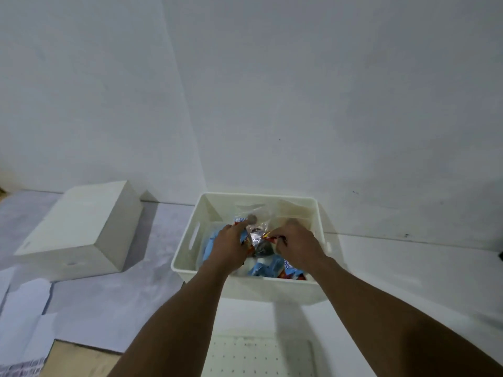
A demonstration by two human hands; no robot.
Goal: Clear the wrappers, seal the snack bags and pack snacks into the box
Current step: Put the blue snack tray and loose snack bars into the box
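Observation:
A white plastic box (pixel 272 291) with handle slots stands on the table against the wall. Both of my hands reach down inside it. My left hand (pixel 227 246) and my right hand (pixel 295 244) each grip one side of a snack bag (pixel 257 236) with a silvery inside and red, yellow and blue print, held over the box's middle. Several blue snack packets (pixel 268 269) lie on the box floor beneath my hands. A clear plastic bag (pixel 261 209) leans against the box's far wall.
A closed white rectangular box (pixel 81 229) sits to the left near the wall. White paper sheets (pixel 24 317) lie at the left front edge. A white perforated board (pixel 253 357) lies in front of the plastic box. A dark object (pixel 500 255) shows at the far right edge.

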